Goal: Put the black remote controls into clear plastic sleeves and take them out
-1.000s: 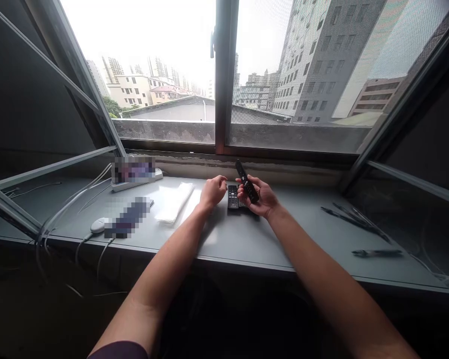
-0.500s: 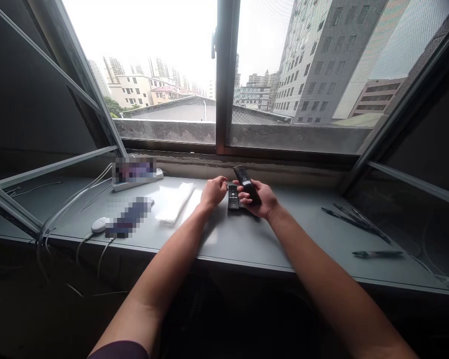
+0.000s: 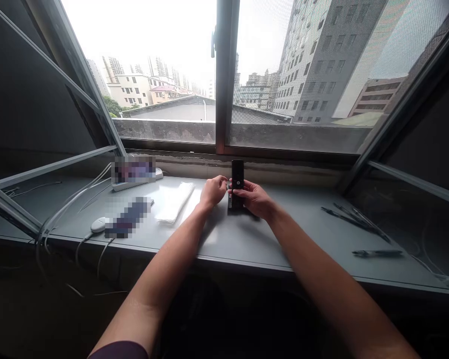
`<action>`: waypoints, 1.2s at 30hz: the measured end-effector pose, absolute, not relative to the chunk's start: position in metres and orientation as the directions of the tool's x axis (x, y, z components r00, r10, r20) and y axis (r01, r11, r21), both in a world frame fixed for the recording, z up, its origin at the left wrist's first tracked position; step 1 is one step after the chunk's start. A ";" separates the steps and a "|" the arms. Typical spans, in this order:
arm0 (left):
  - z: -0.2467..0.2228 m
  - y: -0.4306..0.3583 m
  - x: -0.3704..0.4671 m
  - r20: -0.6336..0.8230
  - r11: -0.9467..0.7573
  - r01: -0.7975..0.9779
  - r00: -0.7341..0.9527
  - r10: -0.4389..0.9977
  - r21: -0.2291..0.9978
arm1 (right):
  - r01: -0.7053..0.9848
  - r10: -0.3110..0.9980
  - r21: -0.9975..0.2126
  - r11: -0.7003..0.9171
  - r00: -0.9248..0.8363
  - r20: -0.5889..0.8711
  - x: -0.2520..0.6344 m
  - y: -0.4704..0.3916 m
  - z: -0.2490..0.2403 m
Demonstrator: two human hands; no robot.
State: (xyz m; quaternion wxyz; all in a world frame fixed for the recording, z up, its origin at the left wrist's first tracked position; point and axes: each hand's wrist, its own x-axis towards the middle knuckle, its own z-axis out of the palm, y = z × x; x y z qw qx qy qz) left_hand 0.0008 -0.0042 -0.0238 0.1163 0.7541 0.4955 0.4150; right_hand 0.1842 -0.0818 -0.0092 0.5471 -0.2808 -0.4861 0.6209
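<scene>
In the head view my right hand (image 3: 258,198) grips a black remote control (image 3: 238,172), held upright over the table with a small round light-coloured button facing me. Behind it a second black remote with rows of buttons lies on the table, mostly hidden; only its left edge (image 3: 230,202) shows. My left hand (image 3: 213,192) is just left of both remotes, its fingers curled in and thumb side toward them. Whatever those fingers may hold is hidden.
A folded white cloth or tissue (image 3: 175,203) lies left of my left hand. Further left are a blurred-out device (image 3: 129,218), a white round charger (image 3: 98,225), a power strip (image 3: 138,180) and cables. Several pens (image 3: 377,253) lie at right. Metal frames (image 3: 56,164) flank the window.
My right hand has turned the remote from a tilted pose, its back with a pale label showing, to upright, and moved it slightly left in front of the second remote. My left hand has stayed put.
</scene>
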 end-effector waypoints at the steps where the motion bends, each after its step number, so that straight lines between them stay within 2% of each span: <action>1: -0.024 -0.004 0.001 0.511 -0.480 0.650 0.161 0.844 0.589 | -0.394 0.946 -0.910 0.131 -0.225 0.234 0.183 -0.081 -0.010; 4: -0.024 -0.005 0.001 0.505 -0.475 0.648 0.158 0.849 0.595 | -0.317 0.922 -0.909 0.270 -0.187 0.339 0.182 -0.079 -0.011; 8: -0.021 -0.007 0.001 0.494 -0.465 0.652 0.157 0.855 0.599 | -0.237 0.902 -0.913 0.332 -0.205 0.381 0.182 -0.077 -0.014; 15: -0.021 -0.007 0.001 0.480 -0.447 0.670 0.151 0.864 0.593 | -0.242 0.923 -0.934 0.263 -0.218 0.316 0.182 -0.078 -0.013; 19: -0.024 -0.005 0.001 0.494 -0.465 0.646 0.153 0.856 0.606 | -0.264 0.953 -0.955 0.132 -0.232 0.196 0.182 -0.081 -0.011; 23: -0.022 -0.003 0.002 0.468 -0.477 0.503 0.155 0.870 0.721 | -0.259 0.970 -0.966 0.018 -0.228 0.079 0.182 -0.081 -0.010; 27: -0.017 0.002 0.004 0.336 -0.359 0.214 0.136 0.932 0.908 | -0.222 0.969 -0.975 0.027 -0.233 0.080 0.182 -0.079 -0.013; 30: -0.015 0.005 0.004 0.284 -0.291 0.035 0.144 0.948 0.956 | -0.192 0.966 -0.981 0.023 -0.248 0.072 0.181 -0.078 -0.014; 32: -0.015 0.007 0.004 0.292 -0.295 -0.005 0.152 0.944 0.956 | -0.180 0.962 -0.984 0.014 -0.265 0.062 0.180 -0.079 -0.014; 36: -0.020 0.013 0.002 0.267 -0.271 0.029 0.088 0.960 0.962 | -0.166 0.950 -0.986 0.003 -0.308 0.054 0.179 -0.084 -0.010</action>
